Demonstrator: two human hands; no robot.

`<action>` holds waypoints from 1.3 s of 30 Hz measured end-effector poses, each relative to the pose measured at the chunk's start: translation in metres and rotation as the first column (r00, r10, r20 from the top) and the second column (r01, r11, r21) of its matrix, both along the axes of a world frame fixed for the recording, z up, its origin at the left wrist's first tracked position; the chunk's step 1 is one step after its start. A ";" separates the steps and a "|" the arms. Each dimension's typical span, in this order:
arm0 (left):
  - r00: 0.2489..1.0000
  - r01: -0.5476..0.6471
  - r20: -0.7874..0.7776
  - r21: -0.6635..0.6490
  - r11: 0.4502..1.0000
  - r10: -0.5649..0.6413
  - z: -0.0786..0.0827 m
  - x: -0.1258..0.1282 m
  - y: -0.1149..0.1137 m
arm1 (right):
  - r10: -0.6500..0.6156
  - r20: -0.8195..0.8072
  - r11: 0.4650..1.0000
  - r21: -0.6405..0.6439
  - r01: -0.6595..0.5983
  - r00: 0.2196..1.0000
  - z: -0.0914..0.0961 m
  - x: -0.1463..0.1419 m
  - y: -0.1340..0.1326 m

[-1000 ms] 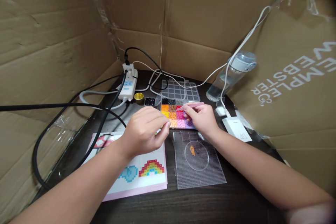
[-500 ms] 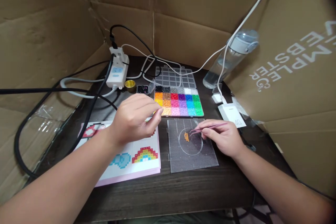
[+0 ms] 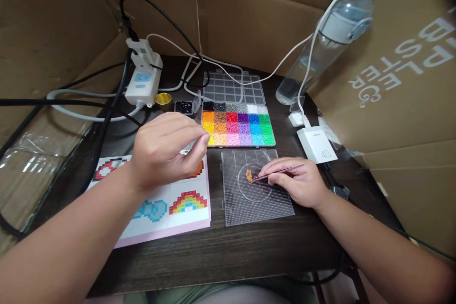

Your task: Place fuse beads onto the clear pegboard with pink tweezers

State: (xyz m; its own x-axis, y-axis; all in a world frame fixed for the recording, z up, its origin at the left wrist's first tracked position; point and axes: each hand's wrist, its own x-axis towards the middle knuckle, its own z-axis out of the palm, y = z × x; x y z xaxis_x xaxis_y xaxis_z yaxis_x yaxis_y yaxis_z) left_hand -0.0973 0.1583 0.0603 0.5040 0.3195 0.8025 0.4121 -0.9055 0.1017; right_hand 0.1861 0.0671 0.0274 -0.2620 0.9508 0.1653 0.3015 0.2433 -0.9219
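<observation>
My right hand is closed around pink tweezers. Their tips touch or nearly touch a small cluster of orange beads inside the circle on a clear pegboard. Above the printed pattern sheet hovers my left hand, thumb and forefinger pinched together; whatever sits in the pinch, if anything, is hidden. Pixel pictures on the sheet include a rainbow and a blue shape, and my hand covers part of it. Just behind the pegboard lies an open bead box sorted by colour.
At the back left are a white power strip with black cables, a small gold cup and a little box of dark beads. On the right are a leaning water bottle and a white charger. Cardboard walls surround the dark table.
My right hand has brought the tweezer tips leftward and down to the orange beads. The left hand stays pinched over the sheet. The whole view has shifted slightly.
</observation>
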 end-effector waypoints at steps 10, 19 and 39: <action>1.000 -0.006 -0.003 0.022 1.000 0.006 0.000 -0.001 0.000 | 0.000 -0.009 1.000 0.029 0.001 1.000 0.000 -0.002 0.001; 1.000 0.004 0.020 -0.007 1.000 -0.003 0.000 -0.002 0.000 | -0.049 -0.047 0.997 -0.064 0.046 0.998 0.001 0.000 -0.001; 0.999 -0.012 0.047 -0.009 1.000 0.012 0.004 -0.009 -0.005 | -0.289 0.039 0.955 0.079 0.285 0.957 0.022 -0.075 0.095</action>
